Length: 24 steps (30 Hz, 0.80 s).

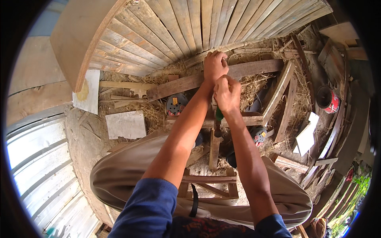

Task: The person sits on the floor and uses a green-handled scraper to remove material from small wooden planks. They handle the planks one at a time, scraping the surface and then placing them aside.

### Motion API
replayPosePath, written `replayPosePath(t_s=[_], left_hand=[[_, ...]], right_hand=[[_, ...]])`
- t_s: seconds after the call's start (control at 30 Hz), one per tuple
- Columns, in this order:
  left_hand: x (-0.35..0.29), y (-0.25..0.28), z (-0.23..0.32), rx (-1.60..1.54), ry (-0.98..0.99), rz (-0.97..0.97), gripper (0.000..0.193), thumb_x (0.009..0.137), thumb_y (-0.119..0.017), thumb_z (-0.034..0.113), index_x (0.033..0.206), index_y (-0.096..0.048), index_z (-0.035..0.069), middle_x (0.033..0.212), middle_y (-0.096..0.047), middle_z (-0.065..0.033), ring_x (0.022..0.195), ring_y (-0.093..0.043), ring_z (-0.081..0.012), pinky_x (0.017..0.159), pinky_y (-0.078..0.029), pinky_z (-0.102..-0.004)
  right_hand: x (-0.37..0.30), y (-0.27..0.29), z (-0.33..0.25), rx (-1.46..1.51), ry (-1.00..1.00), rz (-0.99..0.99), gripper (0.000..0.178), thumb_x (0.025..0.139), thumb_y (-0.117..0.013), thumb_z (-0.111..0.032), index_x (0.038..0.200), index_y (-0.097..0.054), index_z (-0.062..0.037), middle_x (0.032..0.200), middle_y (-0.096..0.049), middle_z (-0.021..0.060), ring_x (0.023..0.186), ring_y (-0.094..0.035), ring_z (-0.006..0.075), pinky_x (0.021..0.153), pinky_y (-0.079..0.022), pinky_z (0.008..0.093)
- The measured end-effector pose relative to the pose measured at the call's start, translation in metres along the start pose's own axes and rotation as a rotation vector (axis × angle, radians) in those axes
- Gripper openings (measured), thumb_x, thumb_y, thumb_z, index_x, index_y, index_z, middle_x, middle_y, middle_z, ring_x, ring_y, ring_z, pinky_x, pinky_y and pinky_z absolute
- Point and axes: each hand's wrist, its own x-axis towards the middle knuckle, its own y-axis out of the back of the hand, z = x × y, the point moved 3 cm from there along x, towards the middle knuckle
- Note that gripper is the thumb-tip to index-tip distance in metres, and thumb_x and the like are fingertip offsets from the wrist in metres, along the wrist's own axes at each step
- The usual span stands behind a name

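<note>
My left hand is closed at the brown wooden beam, its fingers curled round something mostly hidden. Just nearer, my right hand grips a tool with a green handle. A dark, rounded end of that tool points back toward me, over a wooden crossbar. The tool's far part is covered by my hands, so its kind is unclear. To the right, a slanted wooden piece meets the crossbar. Both forearms reach forward between my spread knees.
Ahead rises a curved panel of wooden slats. Straw and scrap wood litter the ground. A pale board lies left, and a red can stands right near a white sheet. My clogs flank the crossbar. A small wooden stool is beneath me.
</note>
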Motion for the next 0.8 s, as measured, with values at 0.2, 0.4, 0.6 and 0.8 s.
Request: replayPosePath(t_s=[0.2, 0.4, 0.6, 0.8], left_hand=[[-0.002, 0.003, -0.001, -0.070, -0.010, 0.102, 0.013, 0.076, -0.061, 0.002, 0.086, -0.066, 0.007, 0.087, -0.067, -0.0135, 0.085, -0.060, -0.0351, 0.076, -0.049, -0.0455], [0.001, 0.001, 0.004, 0.125, 0.007, 0.010, 0.013, 0.076, -0.061, 0.006, 0.088, -0.065, 0.006, 0.088, -0.066, -0.0145, 0.087, -0.060, -0.0359, 0.080, -0.048, -0.0467], [0.003, 0.000, 0.002, 0.171, 0.040, -0.062, 0.014, 0.076, -0.061, 0.007, 0.089, -0.065, 0.007, 0.092, -0.065, -0.0130, 0.091, -0.060, -0.0344, 0.083, -0.048, -0.0464], [0.003, 0.002, 0.005, 0.183, 0.022, -0.066, 0.015, 0.076, -0.062, 0.007, 0.090, -0.065, 0.008, 0.094, -0.065, -0.0119, 0.094, -0.060, -0.0330, 0.084, -0.047, -0.0452]], right_hand=[[0.001, -0.004, 0.003, 0.092, 0.038, -0.041, 0.030, 0.094, -0.047, -0.015, 0.067, -0.049, -0.0015, 0.058, -0.046, 0.0014, 0.047, -0.040, 0.0077, 0.043, -0.031, 0.0260], [-0.007, 0.005, 0.004, 0.119, 0.007, -0.025, 0.028, 0.090, -0.050, -0.014, 0.071, -0.057, 0.0051, 0.059, -0.053, 0.0038, 0.056, -0.048, 0.0084, 0.051, -0.040, 0.0290], [-0.013, 0.005, 0.000, 0.189, -0.028, -0.061, 0.027, 0.091, -0.049, -0.014, 0.070, -0.053, 0.0024, 0.058, -0.050, 0.0011, 0.055, -0.043, 0.0060, 0.048, -0.035, 0.0272], [-0.019, 0.005, -0.008, 0.237, 0.042, -0.075, 0.022, 0.088, -0.043, -0.009, 0.067, -0.046, -0.0016, 0.056, -0.043, 0.0024, 0.045, -0.037, 0.0093, 0.043, -0.031, 0.0259]])
